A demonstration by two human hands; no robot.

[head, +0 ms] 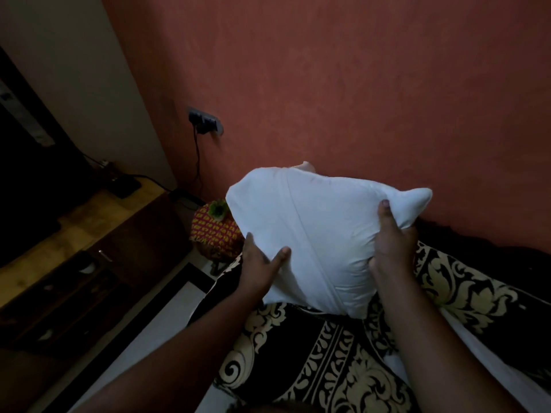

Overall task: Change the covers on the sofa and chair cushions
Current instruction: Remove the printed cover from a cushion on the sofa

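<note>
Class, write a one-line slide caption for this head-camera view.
A left hand and right hand grip a white pillow above a black-and-cream bedspread, before a red wall.

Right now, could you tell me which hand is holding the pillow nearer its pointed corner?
The right hand: it bunches the white pillow just below that pointed corner, while the left hand holds the opposite, rounder edge.

Home bedroom: patterned bedspread (343, 368), wall socket (205, 120), wooden cabinet (89, 263)
</note>
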